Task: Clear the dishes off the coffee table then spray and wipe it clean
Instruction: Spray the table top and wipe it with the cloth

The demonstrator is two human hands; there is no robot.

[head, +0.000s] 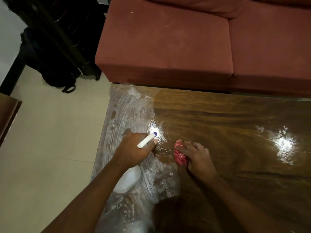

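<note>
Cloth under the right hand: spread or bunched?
Bunched. The cloth shows as a crumpled pink wad, gripped under the right hand with fingers curled, on the table.

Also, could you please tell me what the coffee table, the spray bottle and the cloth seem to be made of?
Coffee table: wood or wood veneer under a glossy finish, judging by grain streaks and bright glare. Spray bottle: probably plastic, smooth opaque white with a blue nozzle tip. Cloth: soft fabric, pink with white, bunched into folds; weave unclear.
</note>
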